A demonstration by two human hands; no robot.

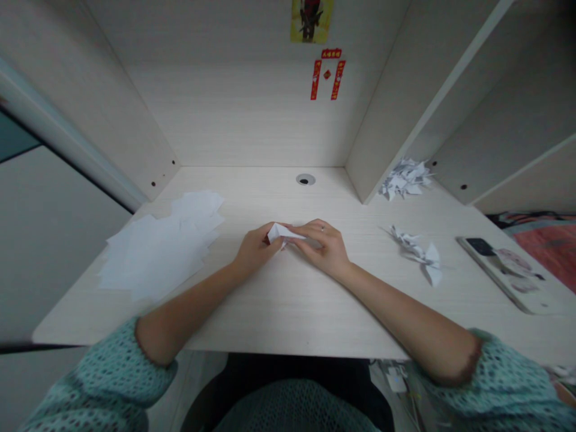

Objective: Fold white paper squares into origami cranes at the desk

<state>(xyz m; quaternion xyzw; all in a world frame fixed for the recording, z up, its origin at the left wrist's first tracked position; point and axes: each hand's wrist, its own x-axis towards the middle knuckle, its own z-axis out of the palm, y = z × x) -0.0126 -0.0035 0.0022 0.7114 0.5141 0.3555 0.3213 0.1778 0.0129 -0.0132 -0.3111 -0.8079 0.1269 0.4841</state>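
Note:
A small folded piece of white paper lies at the middle of the pale wooden desk. My left hand pinches its left end with the fingers closed on it. My right hand, a ring on one finger, presses on the paper's right part with curled fingers. Both forearms rest on the desk, with teal knitted sleeves pushed up.
A loose stack of white paper sheets lies at the left. Folded paper figures sit to the right, and a heap of several more farther back. A phone lies at the right edge. A cable hole is at the back.

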